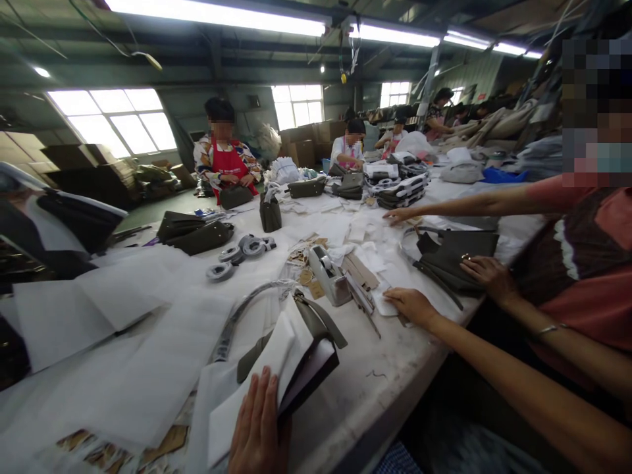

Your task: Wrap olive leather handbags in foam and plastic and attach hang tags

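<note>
An olive-green handbag [316, 319] is tilted on the worktable [375, 401], near its front edge, with its wrapped handle [230, 329] arched out to the far left and a white foam sheet [269, 362] laid along its near side. The sheet is covered by the left hand [259, 421], whose fingers are straight and pressed together; the thumb is hidden, so whether anything is pinched cannot be told. A small white packet [388, 301] is touched by the fingertips of the right hand [412, 306], the fingers held close together; a pinch by the thumb cannot be made out. Between the handbag and the packet, a tape dispenser [330, 280] is seen, with brown strips [359, 271] beside it and kraft tags [305, 276] at its other side. Farther right, another dark bag [459, 253] is handled by a co-worker's hand [488, 280]. For good work, light, even pressure from flat fingers would seem best on the foam, since thin padding is likely to crease or slide if pushed at one point. The tilted bag would be better steadied by its body than by the handle, and the packet is probably best taken by one edge, with the forearm kept clear of the neighbouring work.
</note>
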Motion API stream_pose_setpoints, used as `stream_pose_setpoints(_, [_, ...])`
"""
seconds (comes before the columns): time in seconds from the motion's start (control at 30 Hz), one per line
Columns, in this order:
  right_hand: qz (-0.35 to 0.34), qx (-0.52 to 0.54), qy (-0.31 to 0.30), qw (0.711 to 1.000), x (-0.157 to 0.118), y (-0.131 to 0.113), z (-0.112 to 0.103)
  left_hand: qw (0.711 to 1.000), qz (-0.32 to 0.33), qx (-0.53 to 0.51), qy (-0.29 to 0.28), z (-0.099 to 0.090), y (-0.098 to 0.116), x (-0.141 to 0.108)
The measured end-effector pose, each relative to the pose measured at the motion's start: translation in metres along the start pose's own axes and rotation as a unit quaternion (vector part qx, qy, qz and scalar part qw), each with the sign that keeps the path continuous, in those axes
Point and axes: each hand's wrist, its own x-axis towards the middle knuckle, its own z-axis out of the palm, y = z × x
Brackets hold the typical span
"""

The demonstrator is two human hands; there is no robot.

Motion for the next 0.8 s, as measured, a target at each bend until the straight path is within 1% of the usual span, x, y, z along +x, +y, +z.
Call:
stream_pose_setpoints(0.17, [-0.005, -0.012, 0.001, 1.0, -0.001, 0.003, -0.008, 1.0, -0.019, 0.002, -0.002, -0.002, 0.005, 0.002])
stream_pose_setpoints(0.33, [-0.025, -0.025, -0.01, 0.999, -0.003, 0.001, -0.006, 1.0, -0.026, -0.005, -0.003, -0.005, 0.008, 0.003])
stream_pose_setpoints(0.47, [-0.023, -0.04, -0.007, 0.999, -0.002, -0.003, -0.006, 1.0, -0.029, -0.003, -0.001, -0.005, 0.007, 0.004])
stream_pose_setpoints(0.57, [-0.021, -0.049, 0.001, 0.999, -0.001, -0.01, -0.012, 1.0, -0.027, -0.002, 0.0, -0.004, 0.006, 0.005])
stream_pose_setpoints(0.67, [-0.018, -0.054, 0.026, 0.998, -0.004, -0.019, -0.02, 1.0, -0.029, -0.001, -0.002, -0.004, 0.007, 0.005])
stream_pose_setpoints(0.8, [-0.012, -0.048, 0.059, 0.997, -0.022, -0.038, -0.025, 0.999, -0.031, -0.007, -0.003, -0.004, 0.007, 0.005])
